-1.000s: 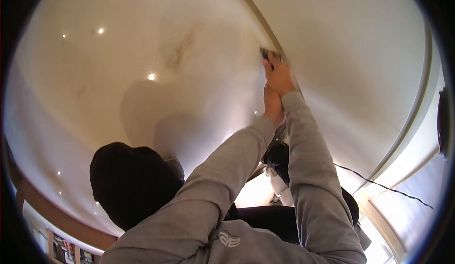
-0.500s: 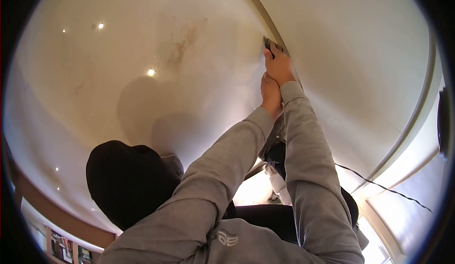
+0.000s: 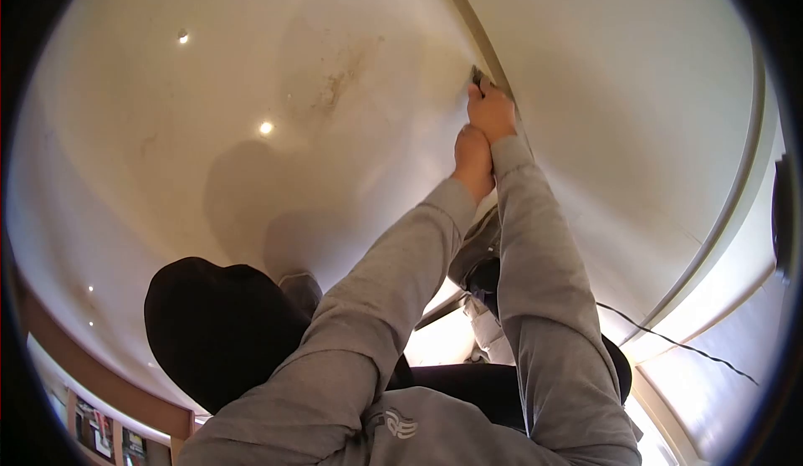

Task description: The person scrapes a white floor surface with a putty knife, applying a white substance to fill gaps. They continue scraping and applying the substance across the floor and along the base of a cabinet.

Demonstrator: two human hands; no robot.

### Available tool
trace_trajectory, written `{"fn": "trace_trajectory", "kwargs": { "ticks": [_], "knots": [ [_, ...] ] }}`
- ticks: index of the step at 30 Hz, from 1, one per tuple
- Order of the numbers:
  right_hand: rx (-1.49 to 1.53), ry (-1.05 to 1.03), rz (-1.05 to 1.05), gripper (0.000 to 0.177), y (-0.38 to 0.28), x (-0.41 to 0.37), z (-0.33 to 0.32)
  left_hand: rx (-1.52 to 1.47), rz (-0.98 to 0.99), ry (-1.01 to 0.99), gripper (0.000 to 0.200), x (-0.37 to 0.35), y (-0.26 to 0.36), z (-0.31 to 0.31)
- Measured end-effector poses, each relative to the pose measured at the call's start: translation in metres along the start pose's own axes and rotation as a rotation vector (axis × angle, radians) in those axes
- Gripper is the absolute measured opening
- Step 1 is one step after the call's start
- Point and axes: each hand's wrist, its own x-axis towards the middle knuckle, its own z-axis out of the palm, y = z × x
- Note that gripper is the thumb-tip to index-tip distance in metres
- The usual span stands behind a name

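Observation:
Neither of my hands shows in the head view. In front of me, seen from behind and below, a person in a grey hooded top [image 3: 351, 357] and a black cap [image 3: 222, 332] reaches up with both arms. Their right hand [image 3: 492, 112] presses a small dark tool [image 3: 477, 74] against the seam strip [image 3: 458, 10] between two glossy pale ceiling panels. Their left hand [image 3: 473, 158] is closed just below the right wrist and touches it.
A brownish stain [image 3: 335, 89] marks the left ceiling panel [image 3: 167, 148], which mirrors small lights. A thin dark cable [image 3: 677, 343] runs along the right panel's edge. A black-and-white object [image 3: 487, 303] sits between the raised arms. Shelves show at the lower left [image 3: 100, 437].
The person's raised hands and the dark tool have slid slightly further up along the seam. The view has shifted a little, and the stain now sits further right.

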Motion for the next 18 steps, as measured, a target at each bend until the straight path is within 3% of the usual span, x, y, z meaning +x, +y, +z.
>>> {"fn": "trace_trajectory", "kwargs": {
  "ticks": [1, 3, 5, 6, 7, 9, 11, 13, 15, 17, 18],
  "knots": [
    [0.037, -0.183, 0.162, 0.051, -0.007, 0.002, -0.010, -0.003, -0.110, -0.009, 0.036, -0.005, 0.007, 0.004],
    [0.059, -0.174, 0.139, 0.052, 0.001, -0.009, -0.005, -0.005, -0.018, -0.017, 0.034, -0.015, -0.011, -0.002],
    [-0.059, 0.213, -0.211, 0.042, 0.028, -0.010, 0.036, -0.021, 0.099, -0.048, 0.033, -0.001, -0.007, 0.000],
    [-0.078, 0.282, -0.232, 0.043, 0.027, -0.006, 0.043, 0.026, 0.099, -0.027, 0.032, 0.007, -0.006, -0.005],
    [-0.079, 0.269, -0.232, 0.043, 0.017, -0.001, 0.034, 0.082, 0.085, 0.002, 0.031, 0.010, -0.007, -0.016],
    [-0.020, -0.136, 0.103, 0.046, -0.017, 0.015, -0.002, 0.094, 0.025, -0.006, 0.028, 0.019, 0.008, -0.019],
    [-0.016, -0.096, 0.125, 0.045, -0.011, 0.008, 0.004, 0.165, -0.058, 0.057, 0.025, -0.002, 0.027, 0.006],
    [-0.046, 0.243, -0.193, 0.039, 0.010, 0.006, 0.033, 0.149, -0.021, 0.066, 0.023, -0.024, 0.031, 0.018],
    [-0.059, 0.135, -0.125, 0.039, -0.007, 0.016, 0.019, 0.109, 0.012, 0.113, 0.021, -0.033, 0.041, 0.024],
    [-0.066, 0.019, -0.014, 0.040, -0.015, 0.015, 0.013, 0.175, -0.092, 0.098, 0.025, -0.028, 0.061, 0.030],
    [-0.069, -0.005, 0.039, 0.041, -0.018, 0.017, 0.010, 0.281, -0.161, -0.121, 0.028, 0.014, 0.055, -0.007]
  ]
}}
